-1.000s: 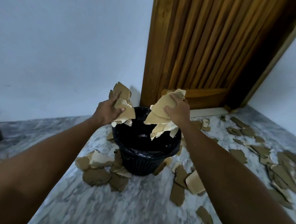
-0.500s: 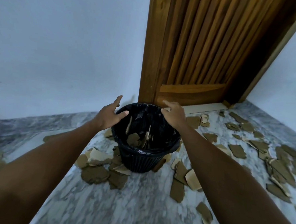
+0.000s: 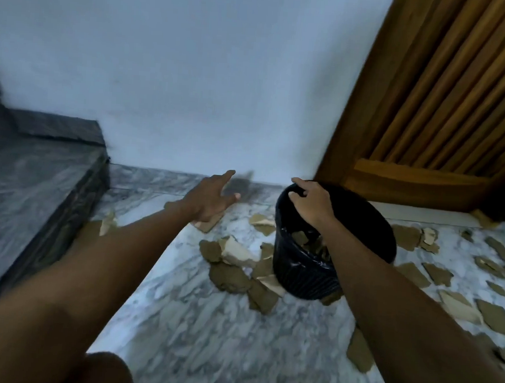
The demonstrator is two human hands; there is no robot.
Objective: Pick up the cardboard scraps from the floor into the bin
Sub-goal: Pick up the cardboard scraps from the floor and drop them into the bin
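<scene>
A black bin [image 3: 299,272] with a black liner stands on the marble floor, with cardboard scraps [image 3: 301,238] inside it. My right hand [image 3: 311,203] is on the bin's left rim, with finger and thumb curled over the edge. My left hand [image 3: 208,200] reaches out left of the bin, fingers spread and holding nothing. It hovers over a light scrap [image 3: 208,224] near the wall. More brown scraps [image 3: 234,267] lie in a pile at the bin's left foot.
Several scraps [image 3: 436,274] are strewn over the floor right of the bin. A wooden door [image 3: 446,100] stands behind the bin. A raised dark marble step [image 3: 30,181] fills the left side. A white wall closes the far end. My knee [image 3: 107,372] shows at the bottom.
Both hands dropped their handfuls of scraps into the bin. The view has swung left. My left hand moved away from the bin toward the wall, and my right hand came to the bin's left rim.
</scene>
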